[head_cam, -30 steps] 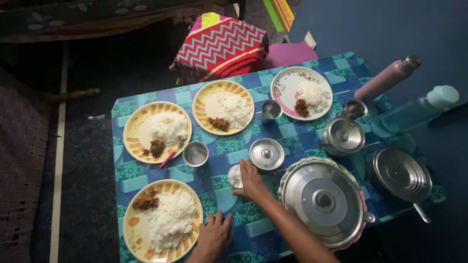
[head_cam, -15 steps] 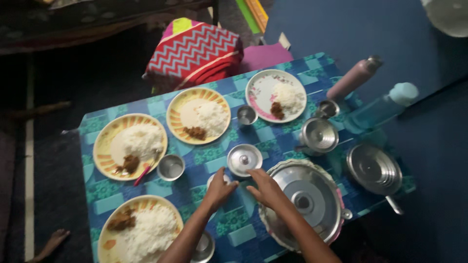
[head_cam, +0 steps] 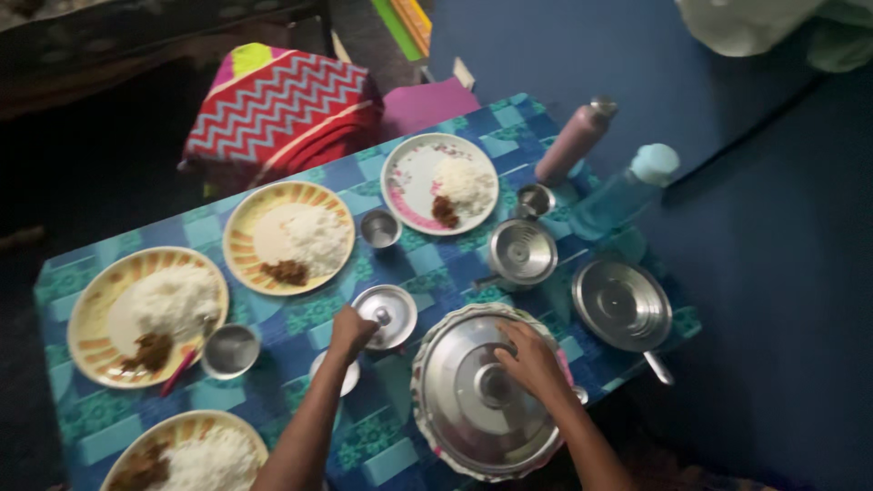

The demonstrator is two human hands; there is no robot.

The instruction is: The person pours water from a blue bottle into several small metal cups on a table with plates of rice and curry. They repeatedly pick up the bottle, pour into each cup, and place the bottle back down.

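Observation:
My left hand [head_cam: 351,329] reaches over the blue-green patterned table [head_cam: 300,320], and its fingertips pinch the knob of a small steel lid [head_cam: 393,320] on a little pot. My right hand [head_cam: 529,360] lies on a large round steel lid [head_cam: 464,409] that covers a big pot at the near right. Its fingers are beside the centre knob, and I cannot make out a grip. A small white dish [head_cam: 347,375] shows under my left wrist.
Several plates of rice with brown curry stand about: a yellow one [head_cam: 289,238], a white one [head_cam: 440,184], another yellow one [head_cam: 145,314]. Also here: steel cups [head_cam: 230,350] [head_cam: 380,227], a steel jug [head_cam: 522,253], a lidded pan [head_cam: 622,305], pink bottle [head_cam: 575,142], blue bottle [head_cam: 622,195], red zigzag cushion [head_cam: 282,107].
My view has swung right. My left hand moved from the white dish up to the small lid's knob. My right hand slid farther onto the large lid, toward its knob.

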